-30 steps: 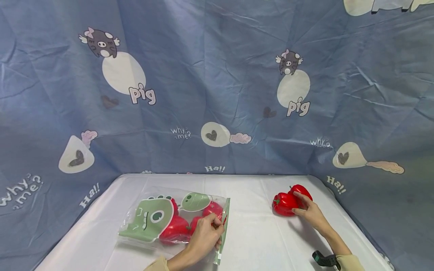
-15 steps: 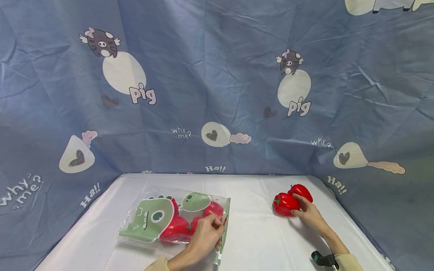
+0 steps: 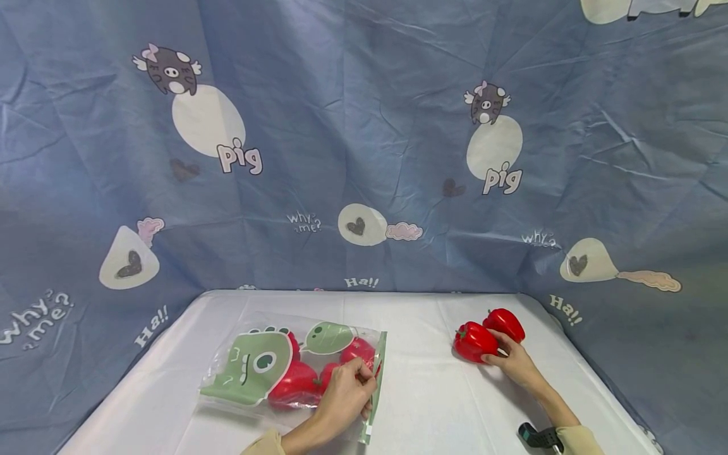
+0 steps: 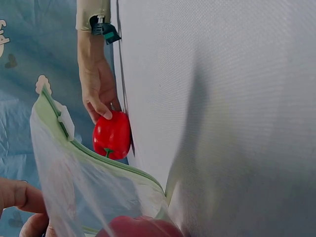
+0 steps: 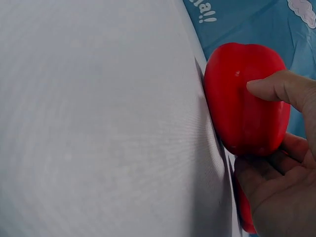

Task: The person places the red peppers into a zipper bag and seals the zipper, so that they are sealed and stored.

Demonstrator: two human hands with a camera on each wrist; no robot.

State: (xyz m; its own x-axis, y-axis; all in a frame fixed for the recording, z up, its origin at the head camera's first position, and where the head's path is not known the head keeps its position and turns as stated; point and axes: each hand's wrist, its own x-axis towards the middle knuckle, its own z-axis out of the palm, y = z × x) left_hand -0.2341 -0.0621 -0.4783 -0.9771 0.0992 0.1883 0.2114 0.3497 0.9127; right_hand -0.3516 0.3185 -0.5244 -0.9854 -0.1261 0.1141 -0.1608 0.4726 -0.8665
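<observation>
A clear zip bag with a green monster print lies on the left of the table, several red bell peppers inside it. My left hand pinches the bag near its green-edged mouth, which gapes in the left wrist view. On the right, my right hand grips a red bell pepper with a green stem. The right wrist view has the thumb across this pepper and the fingers on its other side. Just behind it sits another red bell pepper, apart from the hand.
A white cloth covers the table. Behind it hangs a blue printed curtain. A white slider sits on the bag's zip edge. On the right wrist there is a dark strap device.
My right hand has shifted slightly left with the nearer pepper, widening the gap to the pepper behind. My left hand and the bag stay in place.
</observation>
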